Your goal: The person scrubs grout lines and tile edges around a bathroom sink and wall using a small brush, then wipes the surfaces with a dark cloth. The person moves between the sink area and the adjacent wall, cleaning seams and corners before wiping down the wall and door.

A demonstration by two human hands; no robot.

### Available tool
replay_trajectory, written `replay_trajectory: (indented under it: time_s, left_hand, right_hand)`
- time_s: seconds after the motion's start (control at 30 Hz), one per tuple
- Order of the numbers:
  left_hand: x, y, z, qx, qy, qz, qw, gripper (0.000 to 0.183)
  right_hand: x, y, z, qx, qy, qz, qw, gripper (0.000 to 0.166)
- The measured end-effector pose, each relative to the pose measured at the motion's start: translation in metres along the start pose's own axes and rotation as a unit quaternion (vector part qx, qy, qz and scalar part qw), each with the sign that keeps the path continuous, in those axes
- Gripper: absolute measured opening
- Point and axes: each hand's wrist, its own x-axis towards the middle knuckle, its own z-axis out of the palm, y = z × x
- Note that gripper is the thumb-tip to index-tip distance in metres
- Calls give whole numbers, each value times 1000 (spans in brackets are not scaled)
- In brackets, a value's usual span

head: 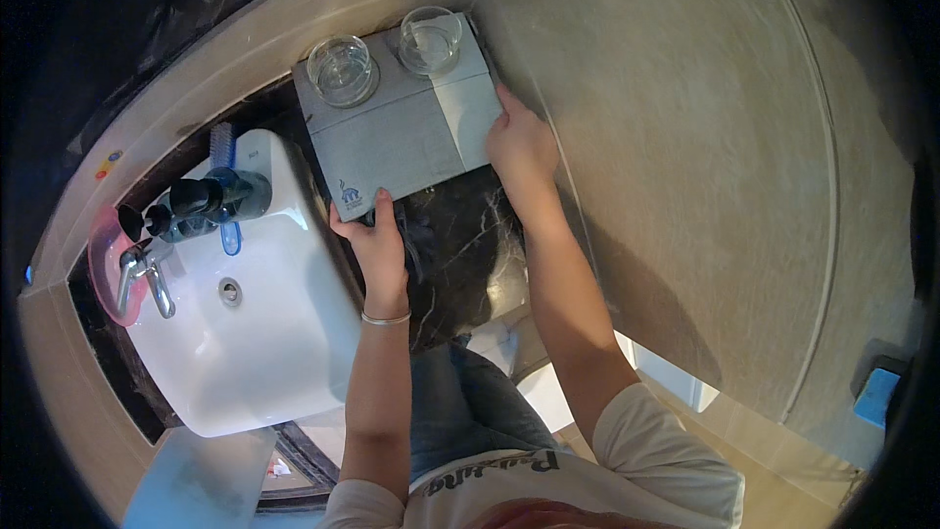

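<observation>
A flat grey mat [389, 143] with fold lines and a small printed emblem lies over the dark marble counter [463, 250]. My left hand [378, 250] holds its near left corner, thumb on top and the other fingers partly hidden below. At the right edge, my right hand [523, 143] grips the mat, its index finger stretched along the side. Two clear glass cups stand on the far part of the mat: one glass cup [341, 72] at the left, another glass cup [430, 42] at the right. Something dark, hard to make out, shows beside my left hand.
Left of the counter is a white washbasin [294, 338] with a chrome faucet [147, 279]. Dark pump bottles [246, 195], a blue comb [222, 145] and a pink basin [106, 264] crowd its back rim. A tiled wall [675, 125] rises close on the right.
</observation>
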Motion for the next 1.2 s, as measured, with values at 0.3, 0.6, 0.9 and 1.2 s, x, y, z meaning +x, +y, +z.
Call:
replay_trajectory:
  time_s: [0.3,0.6,0.9,1.2]
  left_hand:
    - [-9,-7,7,-26,21,4,999,88]
    - [-104,-68,-3,-101,-150,-188,965,54]
    - [-199,-104,15,-15,-373,-242,895,42]
    - [-273,-112,24,144,-390,-108,903,69]
  right_hand:
    - [-141,88,-25,-22,-38,2,999,48]
    - [-205,136,-29,-30,-35,-32,998,43]
    - [-250,187,-38,30,-25,-43,998,45]
    - [-318,245,-73,22,-77,-8,997,43]
